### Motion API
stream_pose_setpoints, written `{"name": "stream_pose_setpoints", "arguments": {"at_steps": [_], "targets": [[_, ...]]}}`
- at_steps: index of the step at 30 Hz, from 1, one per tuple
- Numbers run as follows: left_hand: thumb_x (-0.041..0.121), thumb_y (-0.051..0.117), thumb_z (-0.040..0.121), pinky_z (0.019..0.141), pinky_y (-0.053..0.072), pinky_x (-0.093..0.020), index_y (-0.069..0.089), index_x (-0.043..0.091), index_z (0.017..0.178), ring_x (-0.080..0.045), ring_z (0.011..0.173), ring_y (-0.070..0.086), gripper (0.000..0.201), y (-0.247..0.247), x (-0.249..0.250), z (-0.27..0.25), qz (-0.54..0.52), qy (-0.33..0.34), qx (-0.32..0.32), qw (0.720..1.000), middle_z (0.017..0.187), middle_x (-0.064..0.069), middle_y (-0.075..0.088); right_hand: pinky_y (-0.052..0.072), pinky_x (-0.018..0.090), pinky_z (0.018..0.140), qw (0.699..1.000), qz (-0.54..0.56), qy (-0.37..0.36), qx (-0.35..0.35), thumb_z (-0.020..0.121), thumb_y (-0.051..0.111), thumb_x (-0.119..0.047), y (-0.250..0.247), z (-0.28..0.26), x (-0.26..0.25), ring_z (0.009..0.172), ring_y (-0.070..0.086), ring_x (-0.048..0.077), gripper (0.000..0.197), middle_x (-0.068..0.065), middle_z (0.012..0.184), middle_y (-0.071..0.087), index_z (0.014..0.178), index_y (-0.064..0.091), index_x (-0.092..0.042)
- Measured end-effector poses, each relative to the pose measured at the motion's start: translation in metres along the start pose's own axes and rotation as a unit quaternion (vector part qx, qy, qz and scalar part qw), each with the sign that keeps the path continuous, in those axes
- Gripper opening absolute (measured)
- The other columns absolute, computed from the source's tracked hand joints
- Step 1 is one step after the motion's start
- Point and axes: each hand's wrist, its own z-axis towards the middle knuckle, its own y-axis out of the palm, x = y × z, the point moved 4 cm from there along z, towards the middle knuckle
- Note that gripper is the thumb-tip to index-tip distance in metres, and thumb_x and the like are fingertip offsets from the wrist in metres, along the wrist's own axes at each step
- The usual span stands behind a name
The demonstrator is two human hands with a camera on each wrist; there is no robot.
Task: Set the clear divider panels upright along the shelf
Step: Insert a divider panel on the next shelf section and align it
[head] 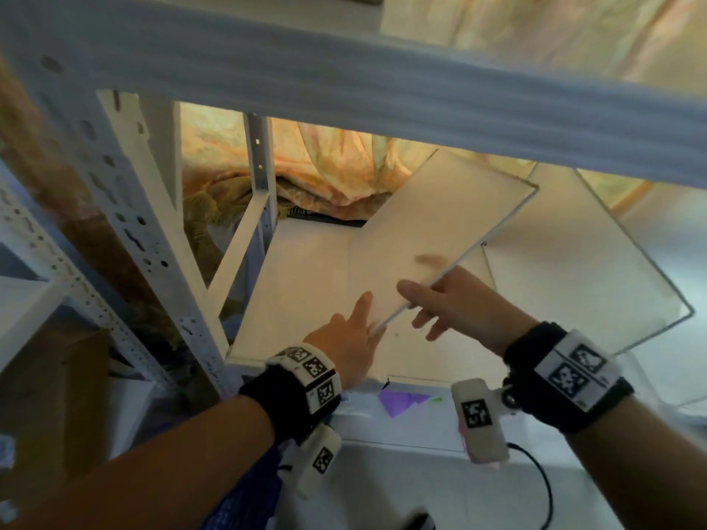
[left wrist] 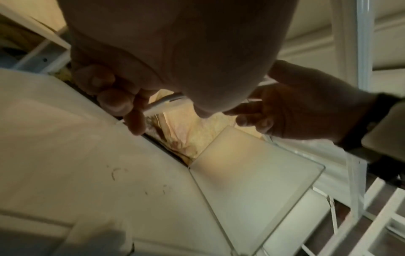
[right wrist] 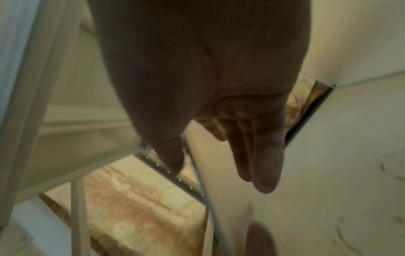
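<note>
A clear divider panel (head: 440, 231) hangs tilted above the white shelf board (head: 298, 285). My right hand (head: 419, 307) pinches its near edge, thumb on top and fingers underneath; the right wrist view shows the thumb and the straight fingers (right wrist: 263, 164) on either side of the panel (right wrist: 219, 199). My left hand (head: 367, 319) holds the panel's near corner, and the left wrist view shows its fingers (left wrist: 114, 102) curled against the panel edge (left wrist: 160, 104). A second clear panel (head: 574, 269) leans over the shelf on the right.
The upper shelf's white beam (head: 382, 89) runs low overhead. A perforated upright (head: 114, 185) and diagonal braces bound the left side. Patterned fabric (head: 336, 166) hangs behind the shelf. Purple paper (head: 401, 401) and a black cable (head: 543, 483) lie below the shelf's front edge.
</note>
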Motion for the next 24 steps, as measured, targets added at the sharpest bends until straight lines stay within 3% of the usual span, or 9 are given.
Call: {"name": "stream_pose_setpoints", "arguments": {"at_steps": [2, 4, 8, 13, 17, 21, 24], "targets": [[0.066, 0.019, 0.091, 0.083, 0.050, -0.049, -0.009, 0.045, 0.142, -0.031, 0.086, 0.060, 0.062, 0.016, 0.012, 0.000, 0.012, -0.002, -0.010, 1.000, 0.111, -0.010, 0.055, 0.050, 0.032, 0.050, 0.999, -0.004, 0.045, 0.003, 0.091, 0.058, -0.030, 0.014, 0.006, 0.013, 0.061, 0.063, 0.033, 0.024, 0.019, 0.076, 0.069, 0.085, 0.065, -0.008], [0.066, 0.026, 0.091, 0.084, 0.049, -0.048, -0.013, 0.044, 0.143, -0.031, 0.091, 0.060, 0.069, 0.027, 0.018, -0.001, 0.011, 0.013, -0.030, 0.999, 0.117, -0.011, 0.054, 0.043, 0.027, 0.043, 0.996, -0.015, 0.083, 0.002, 0.089, 0.051, -0.019, 0.022, 0.008, 0.025, 0.056, 0.057, 0.033, 0.025, 0.027, 0.070, 0.068, 0.077, 0.062, 0.000], [0.056, 0.054, 0.083, 0.098, 0.041, -0.047, -0.010, 0.037, 0.148, -0.031, 0.117, 0.050, 0.093, 0.039, 0.005, -0.002, 0.096, 0.080, -0.079, 0.989, 0.137, -0.008, 0.045, 0.042, 0.026, 0.041, 0.990, -0.074, 0.116, 0.018, 0.087, 0.046, -0.011, 0.023, 0.002, 0.043, 0.049, 0.059, 0.027, 0.021, 0.024, 0.067, 0.070, 0.092, 0.060, 0.004], [0.052, 0.061, 0.083, 0.112, 0.026, -0.045, 0.011, 0.026, 0.152, -0.025, 0.139, 0.028, 0.090, 0.047, -0.030, 0.001, 0.112, 0.070, -0.093, 0.987, 0.155, -0.001, 0.026, 0.048, 0.024, 0.043, 0.988, -0.105, 0.105, 0.030, 0.089, 0.044, -0.013, 0.035, 0.006, 0.055, 0.042, 0.059, 0.022, 0.017, 0.017, 0.065, 0.068, 0.102, 0.054, -0.007], [0.056, 0.058, 0.083, 0.114, 0.022, -0.041, 0.024, 0.023, 0.149, -0.023, 0.141, 0.025, 0.081, 0.058, -0.032, 0.002, 0.105, 0.089, -0.071, 0.988, 0.153, 0.001, 0.030, 0.047, 0.025, 0.042, 0.988, -0.109, 0.093, 0.048, 0.090, 0.044, -0.015, 0.042, 0.014, 0.056, 0.042, 0.059, 0.021, 0.021, 0.013, 0.062, 0.068, 0.095, 0.060, -0.001], [0.047, 0.058, 0.087, 0.112, 0.022, -0.042, 0.030, 0.020, 0.146, -0.025, 0.143, 0.020, 0.070, 0.060, -0.028, 0.005, 0.098, 0.074, -0.044, 0.991, 0.152, 0.000, 0.032, 0.043, 0.021, 0.039, 0.989, -0.103, 0.092, 0.055, 0.090, 0.044, -0.015, 0.047, 0.023, 0.052, 0.043, 0.058, 0.020, 0.022, 0.013, 0.063, 0.069, 0.088, 0.061, 0.000], [0.048, 0.056, 0.087, 0.108, 0.027, -0.042, 0.035, 0.020, 0.141, -0.025, 0.137, 0.027, 0.064, 0.065, -0.029, 0.006, 0.095, 0.064, -0.039, 0.993, 0.146, -0.001, 0.038, 0.044, 0.022, 0.040, 0.987, -0.116, 0.101, 0.047, 0.090, 0.045, -0.015, 0.055, 0.029, 0.053, 0.042, 0.058, 0.016, 0.028, 0.011, 0.061, 0.068, 0.079, 0.064, 0.002]]}}
